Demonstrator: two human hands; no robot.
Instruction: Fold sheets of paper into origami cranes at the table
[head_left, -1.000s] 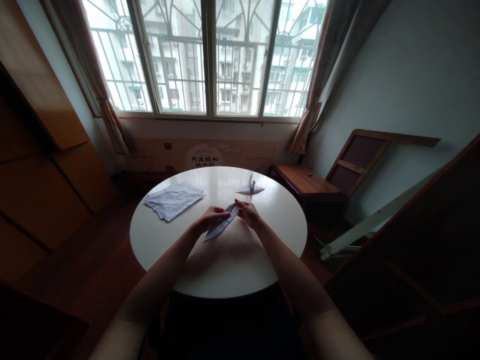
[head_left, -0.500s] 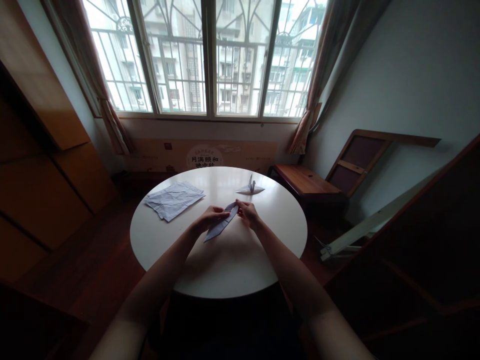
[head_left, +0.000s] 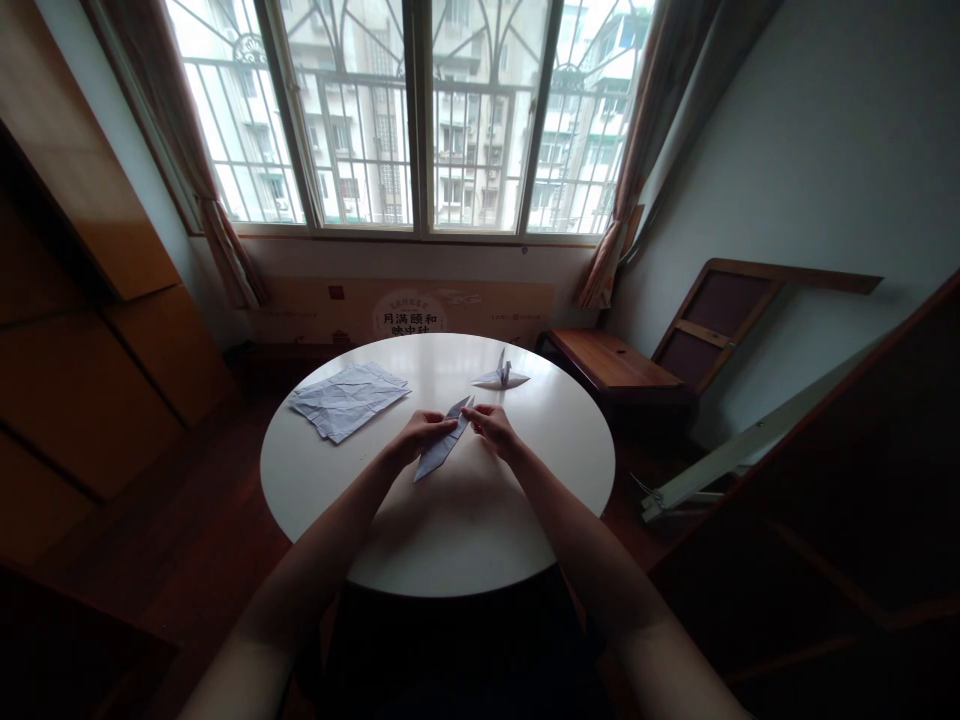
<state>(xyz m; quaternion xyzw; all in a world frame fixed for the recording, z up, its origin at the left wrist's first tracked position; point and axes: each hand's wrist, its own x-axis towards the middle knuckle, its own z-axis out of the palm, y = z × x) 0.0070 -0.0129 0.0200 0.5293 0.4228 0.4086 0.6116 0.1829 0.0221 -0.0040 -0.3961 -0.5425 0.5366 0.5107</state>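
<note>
Between my two hands, above the middle of the white round table (head_left: 450, 560), is a folded paper (head_left: 439, 457), narrow and pointed at its lower end. My left hand (head_left: 422, 433) pinches its left side, thumb on top. The fingers of my right hand (head_left: 491, 424) are closed on its upper right edge, near two split points. Just beyond my right hand stands a finished paper crane (head_left: 504, 377) with spread wings. To the left lie several creased sheets of paper (head_left: 349, 398) in a loose stack.
A wooden bench (head_left: 611, 360) stands behind the table on the right, near a leaning framed panel (head_left: 712, 320). A printed box (head_left: 480, 300) lies below the barred window. An orange cabinet (head_left: 165, 360) is at the left.
The folded paper has turned slightly, and its upper end now shows two separate points. My right hand has shifted a little left and down along its edge.
</note>
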